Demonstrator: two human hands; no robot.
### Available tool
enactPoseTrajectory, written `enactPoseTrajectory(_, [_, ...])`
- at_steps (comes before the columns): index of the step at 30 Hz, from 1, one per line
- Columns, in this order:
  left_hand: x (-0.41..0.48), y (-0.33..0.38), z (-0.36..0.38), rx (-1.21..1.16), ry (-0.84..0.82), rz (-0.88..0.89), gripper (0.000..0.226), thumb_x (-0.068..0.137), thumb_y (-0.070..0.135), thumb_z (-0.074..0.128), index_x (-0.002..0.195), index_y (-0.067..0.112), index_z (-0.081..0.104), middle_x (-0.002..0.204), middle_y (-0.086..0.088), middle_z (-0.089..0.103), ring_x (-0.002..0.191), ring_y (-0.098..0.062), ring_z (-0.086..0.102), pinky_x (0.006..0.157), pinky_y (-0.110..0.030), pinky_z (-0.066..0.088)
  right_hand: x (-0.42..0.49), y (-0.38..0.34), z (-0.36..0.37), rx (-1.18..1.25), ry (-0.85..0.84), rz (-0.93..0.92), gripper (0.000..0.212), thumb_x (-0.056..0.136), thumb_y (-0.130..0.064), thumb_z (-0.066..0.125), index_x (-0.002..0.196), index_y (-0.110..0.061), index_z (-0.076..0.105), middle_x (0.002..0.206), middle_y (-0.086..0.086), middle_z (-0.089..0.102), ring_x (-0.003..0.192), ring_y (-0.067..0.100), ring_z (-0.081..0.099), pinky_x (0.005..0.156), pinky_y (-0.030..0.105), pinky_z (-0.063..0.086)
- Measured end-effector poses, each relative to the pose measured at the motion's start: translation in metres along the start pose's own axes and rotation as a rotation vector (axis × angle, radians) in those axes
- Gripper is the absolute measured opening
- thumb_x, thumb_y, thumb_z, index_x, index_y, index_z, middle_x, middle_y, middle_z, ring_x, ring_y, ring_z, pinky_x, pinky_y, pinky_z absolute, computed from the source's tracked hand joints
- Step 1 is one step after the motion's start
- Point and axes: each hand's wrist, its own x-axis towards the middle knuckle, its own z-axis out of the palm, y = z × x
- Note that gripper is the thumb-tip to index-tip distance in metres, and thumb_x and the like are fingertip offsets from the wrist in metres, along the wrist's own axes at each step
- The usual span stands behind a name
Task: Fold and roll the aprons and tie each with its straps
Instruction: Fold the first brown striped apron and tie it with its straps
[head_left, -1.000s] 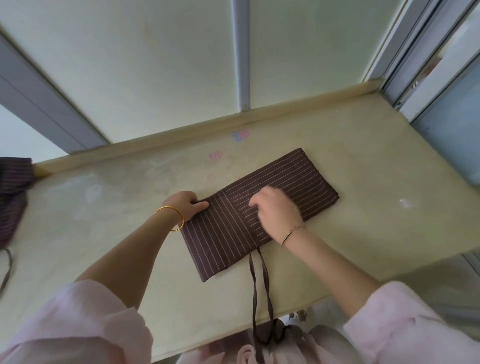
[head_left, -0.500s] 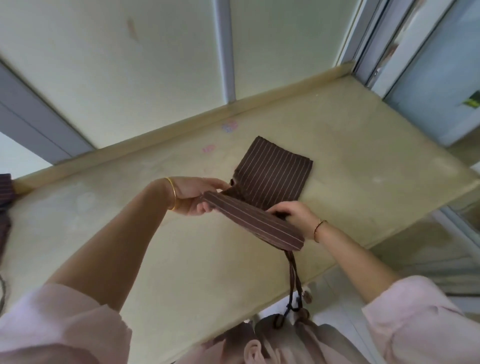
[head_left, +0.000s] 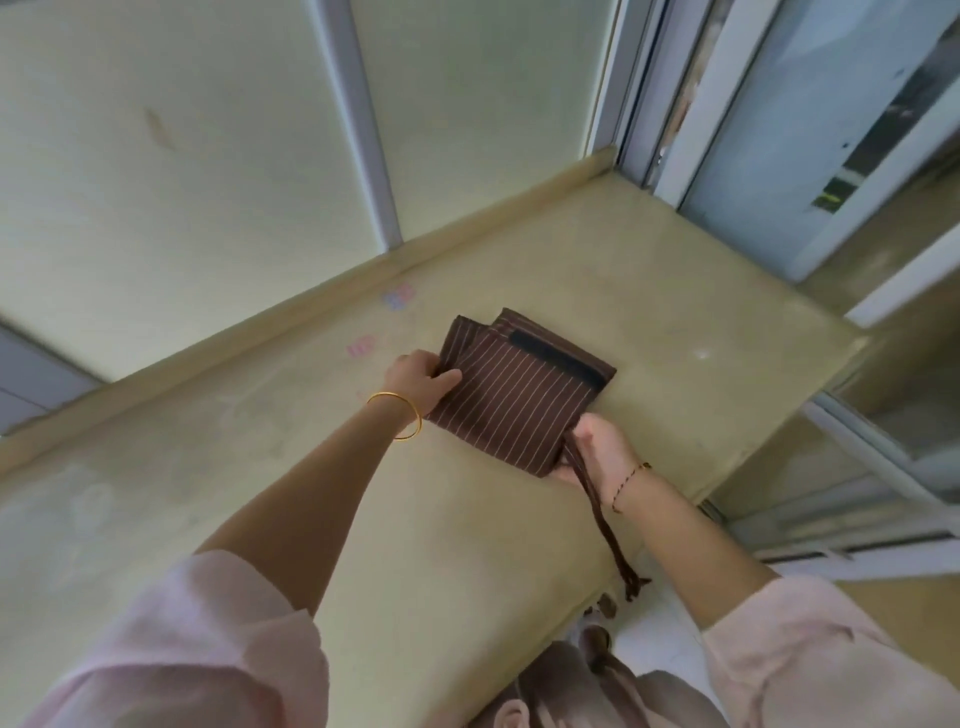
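Brown pinstriped apron (head_left: 511, 402) lies folded into a thick square on the counter (head_left: 260, 493), its straps (head_left: 597, 504) dangling over the front edge.

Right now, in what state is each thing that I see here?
Brown pinstriped cloth apron: folded in layers, not yet rolled, on the beige counter.
Dark brown fabric straps: untied, hanging over the counter's edge.
Left hand: grips the apron's left edge.
Right hand: holds its near corner.
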Motion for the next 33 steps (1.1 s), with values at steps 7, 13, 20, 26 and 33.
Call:
enactPoseTrajectory(7, [0.017,0.007,0.006,0.271,-0.042,0.084,0.047,0.093,0.046,0.050,0.121,0.009,0.055,0.112,-0.009,0.059,0.100,-0.024,0.056,0.086,-0.034,0.048,0.014,0.000,0.005,-0.363,-0.006,-0.154,0.041,0.090,-0.027,0.061,0.127,-0.020,0.044,0.123,0.007,0.058,0.102,0.023,0.059,0.083,0.043,0.053])
enactPoseTrajectory(13, [0.013,0.000,0.002,-0.068,-0.176,-0.123,0.049,0.091,0.051,0.050,0.116,0.009,0.049,0.100,-0.005,0.057,0.089,-0.020,0.054,0.077,-0.031,0.040,0.011,-0.001,0.011,-0.751,-0.015,-0.418,0.029,0.094,-0.021,0.055,0.123,-0.020,0.050,0.119,0.000,0.060,0.106,0.015,0.057,0.086,0.026,0.047])
enactPoseTrajectory(20, [0.003,-0.013,-0.001,-0.165,-0.140,-0.041,0.036,0.097,0.043,0.043,0.110,0.010,0.050,0.101,-0.007,0.061,0.085,-0.019,0.058,0.071,-0.027,0.043,0.021,-0.015,0.022,-0.783,0.015,-0.317,0.044,0.092,-0.017,0.059,0.132,-0.010,0.043,0.131,0.005,0.053,0.118,0.023,0.051,0.090,0.030,0.041])
enactPoseTrajectory(26, [-0.004,-0.010,0.008,0.133,-0.037,-0.068,0.038,0.101,0.041,0.031,0.113,0.008,0.046,0.095,-0.007,0.057,0.080,-0.019,0.054,0.065,-0.027,0.040,0.026,-0.012,0.021,-0.795,0.087,-0.310,0.040,0.094,-0.025,0.055,0.129,-0.007,0.046,0.127,0.009,0.056,0.114,0.026,0.054,0.084,0.030,0.043])
enactPoseTrajectory(33, [-0.013,-0.006,0.025,0.194,-0.089,-0.164,0.038,0.102,0.031,0.036,0.127,0.003,0.044,0.115,-0.013,0.060,0.106,-0.027,0.059,0.088,-0.030,0.045,0.028,-0.024,0.005,-1.552,0.140,-0.176,0.045,0.094,-0.046,0.048,0.114,-0.006,0.048,0.094,0.010,0.063,0.077,0.023,0.064,0.064,0.029,0.048])
